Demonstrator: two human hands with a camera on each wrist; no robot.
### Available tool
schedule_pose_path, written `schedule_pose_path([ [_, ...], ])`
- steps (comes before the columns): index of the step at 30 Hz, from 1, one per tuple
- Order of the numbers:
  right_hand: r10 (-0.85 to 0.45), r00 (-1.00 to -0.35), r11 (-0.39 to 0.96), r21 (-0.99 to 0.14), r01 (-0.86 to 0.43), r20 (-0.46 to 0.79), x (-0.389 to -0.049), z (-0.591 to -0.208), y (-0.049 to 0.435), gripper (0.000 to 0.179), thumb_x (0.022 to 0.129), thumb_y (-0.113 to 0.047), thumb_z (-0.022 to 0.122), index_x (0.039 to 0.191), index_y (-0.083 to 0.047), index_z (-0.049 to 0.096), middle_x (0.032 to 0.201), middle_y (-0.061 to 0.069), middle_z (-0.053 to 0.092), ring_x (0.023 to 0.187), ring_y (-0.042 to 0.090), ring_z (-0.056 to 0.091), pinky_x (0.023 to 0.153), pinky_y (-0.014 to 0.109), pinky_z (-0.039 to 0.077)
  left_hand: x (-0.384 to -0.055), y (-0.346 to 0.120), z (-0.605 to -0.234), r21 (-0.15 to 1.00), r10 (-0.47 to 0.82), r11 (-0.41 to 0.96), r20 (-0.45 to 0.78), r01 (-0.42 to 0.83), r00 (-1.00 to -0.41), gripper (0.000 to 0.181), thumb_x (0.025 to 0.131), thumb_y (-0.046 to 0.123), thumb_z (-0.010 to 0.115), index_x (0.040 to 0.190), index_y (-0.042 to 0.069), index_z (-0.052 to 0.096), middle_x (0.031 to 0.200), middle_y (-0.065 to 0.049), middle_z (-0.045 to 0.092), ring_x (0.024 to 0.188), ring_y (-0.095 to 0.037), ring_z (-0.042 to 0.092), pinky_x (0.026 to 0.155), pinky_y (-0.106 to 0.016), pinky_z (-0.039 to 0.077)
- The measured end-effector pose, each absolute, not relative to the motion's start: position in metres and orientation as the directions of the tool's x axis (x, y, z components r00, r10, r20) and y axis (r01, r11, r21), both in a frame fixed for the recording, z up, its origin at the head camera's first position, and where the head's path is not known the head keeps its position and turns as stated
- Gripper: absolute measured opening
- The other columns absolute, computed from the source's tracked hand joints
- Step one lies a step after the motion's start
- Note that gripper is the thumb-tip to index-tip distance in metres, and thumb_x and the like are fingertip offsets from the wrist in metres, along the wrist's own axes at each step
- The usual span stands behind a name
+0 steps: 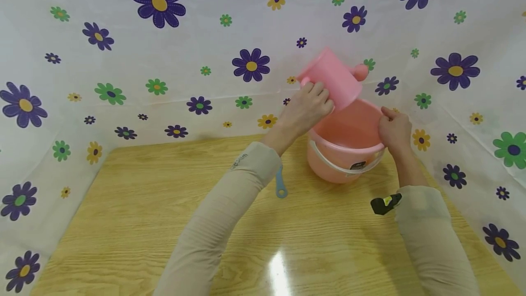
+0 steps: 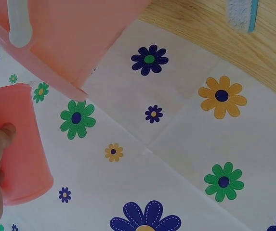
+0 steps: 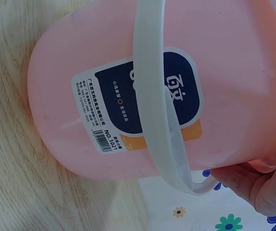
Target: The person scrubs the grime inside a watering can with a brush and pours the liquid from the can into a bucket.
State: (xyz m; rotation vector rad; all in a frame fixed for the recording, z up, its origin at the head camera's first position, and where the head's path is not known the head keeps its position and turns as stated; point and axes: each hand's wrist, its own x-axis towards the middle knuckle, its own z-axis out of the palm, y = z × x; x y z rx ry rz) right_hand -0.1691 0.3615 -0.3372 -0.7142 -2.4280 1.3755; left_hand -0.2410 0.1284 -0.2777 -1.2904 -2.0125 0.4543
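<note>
My left hand grips a pink plastic mug, tilted above the back left of a pink bucket. In the left wrist view the mug is close to the bucket's rim, with the fingers and thumb on its side. My right hand holds the bucket's rim at the right, thumb on top. The bucket stands on the table, its white handle hanging across the labelled front. The inside of the mug cannot be seen.
A brush with a blue handle lies on the wooden table left of the bucket, partly hidden by my left forearm. Its white bristles show in the left wrist view. A flowered sheet hangs behind the table and along both sides.
</note>
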Motion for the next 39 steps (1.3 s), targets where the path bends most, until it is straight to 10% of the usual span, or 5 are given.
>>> schedule_pose_path([
  [14,0.531,-0.847,0.461,-0.838,0.293,-0.004,-0.171,-0.336,0.361,0.051,0.1,-0.016,0.032,0.15,-0.011,0.039,0.156,0.013,0.036,0.138,0.028,0.04,0.085,0.028,0.042,-0.241,0.129,-0.287,-0.652,0.917,0.398,0.299,0.645,-0.263,0.024,0.1,0.001,0.048,0.103,0.016,0.066,0.102,-0.002,0.063,0.099,-0.022,0.05,0.088,-0.033,0.04],
  [39,0.527,-0.85,0.463,-0.841,0.28,0.007,-0.17,-0.338,0.363,0.051,0.1,-0.016,0.032,0.151,-0.009,0.037,0.156,0.014,0.036,0.135,0.03,0.043,0.08,0.026,0.043,-0.246,0.13,-0.295,-0.762,0.949,0.297,0.301,0.575,-0.091,0.031,0.101,-0.002,0.041,0.098,0.015,0.066,0.096,-0.001,0.064,0.093,-0.02,0.052,0.083,-0.029,0.04],
])
